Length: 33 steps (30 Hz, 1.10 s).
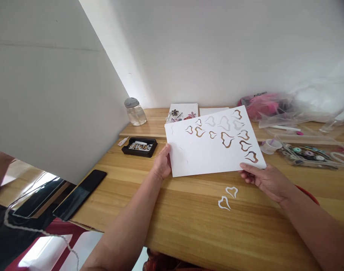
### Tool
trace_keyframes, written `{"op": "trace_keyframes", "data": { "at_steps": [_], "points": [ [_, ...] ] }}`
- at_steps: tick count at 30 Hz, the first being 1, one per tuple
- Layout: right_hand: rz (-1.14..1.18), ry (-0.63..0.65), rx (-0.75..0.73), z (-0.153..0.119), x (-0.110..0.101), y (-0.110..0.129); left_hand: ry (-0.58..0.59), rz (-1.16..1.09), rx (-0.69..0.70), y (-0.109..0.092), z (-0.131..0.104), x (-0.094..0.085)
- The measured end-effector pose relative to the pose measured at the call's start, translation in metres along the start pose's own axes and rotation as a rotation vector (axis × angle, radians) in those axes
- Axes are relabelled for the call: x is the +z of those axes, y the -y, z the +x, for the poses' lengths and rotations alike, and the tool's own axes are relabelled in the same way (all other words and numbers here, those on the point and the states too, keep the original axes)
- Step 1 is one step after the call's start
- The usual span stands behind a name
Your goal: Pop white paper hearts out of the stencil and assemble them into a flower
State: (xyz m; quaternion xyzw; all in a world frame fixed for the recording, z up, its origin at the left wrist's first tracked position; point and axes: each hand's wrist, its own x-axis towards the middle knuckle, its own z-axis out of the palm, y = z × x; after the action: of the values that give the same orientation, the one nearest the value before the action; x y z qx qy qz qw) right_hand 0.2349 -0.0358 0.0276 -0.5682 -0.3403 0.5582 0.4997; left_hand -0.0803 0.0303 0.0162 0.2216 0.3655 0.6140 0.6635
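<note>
A white sheet of paper (200, 154) is held up over the table, tilted toward me. Several heart-shaped outlines are cut through it, and a few more look faint grey. My left hand (162, 162) pinches its left edge. At the lower right corner my right hand (266, 178) grips the sheet, thumb on top and fingers curled beneath. Below the sheet, two loose paper heart outlines, one upper (232, 192) and one lower (224, 203), lie on the wood near my right hand.
On the wooden table (183, 226) are a black tray of beads (139, 146) and a phone (80, 194). A lidded jar (135, 112) stands on the rear ledge. To the right are a plastic cup (270, 146), a box of small parts (310, 156) and plastic bags (276, 107).
</note>
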Motion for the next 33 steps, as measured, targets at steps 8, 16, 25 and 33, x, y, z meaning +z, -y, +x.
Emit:
{"op": "trace_keyframes", "data": {
  "at_steps": [8, 16, 25, 33],
  "points": [
    [-0.008, 0.029, -0.011, 0.003, -0.004, -0.003, 0.005, 0.0, -0.064, -0.002, 0.001, 0.002],
    [-0.027, 0.026, -0.011, 0.008, -0.009, -0.007, -0.025, -0.03, -0.001, 0.002, 0.003, -0.001],
    [-0.02, -0.004, -0.035, 0.008, -0.009, -0.004, 0.049, 0.022, 0.048, -0.001, 0.002, -0.003],
    [0.021, -0.062, -0.039, 0.007, -0.008, 0.006, 0.056, 0.234, 0.032, -0.005, -0.003, -0.005]
  ]
}}
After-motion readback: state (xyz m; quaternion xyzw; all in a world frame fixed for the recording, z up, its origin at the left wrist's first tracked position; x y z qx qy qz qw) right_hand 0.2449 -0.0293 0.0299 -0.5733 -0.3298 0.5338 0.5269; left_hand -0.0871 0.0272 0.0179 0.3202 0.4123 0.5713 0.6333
